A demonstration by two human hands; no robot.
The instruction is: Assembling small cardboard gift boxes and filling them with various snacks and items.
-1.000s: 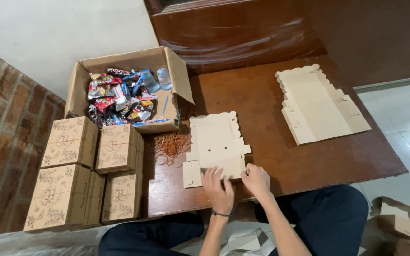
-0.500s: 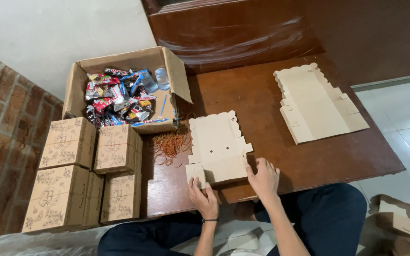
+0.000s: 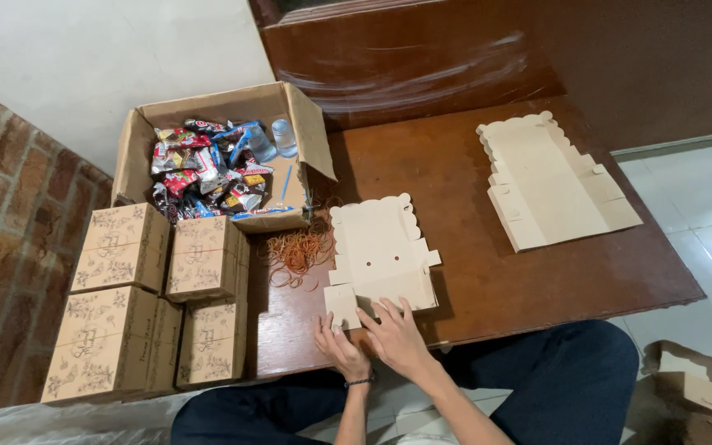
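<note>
Flat box blank (image 3: 379, 247) just beyond both hands' fingertips (image 3: 385, 309) (prob. touching).

Lower middle of the frame, my left hand (image 3: 341, 346) and right hand (image 3: 397, 334) press flat on the near edge of an unfolded tan box blank (image 3: 381, 251) with a scalloped top. A stack of the same blanks (image 3: 554, 181) sits upper right on the table. Upper left, an open brown carton (image 3: 311, 136) is full of shiny red, black and blue snack packets (image 3: 199, 169). Lower left, finished boxes (image 3: 142, 305), tan with dark floral print, are stacked up.
</note>
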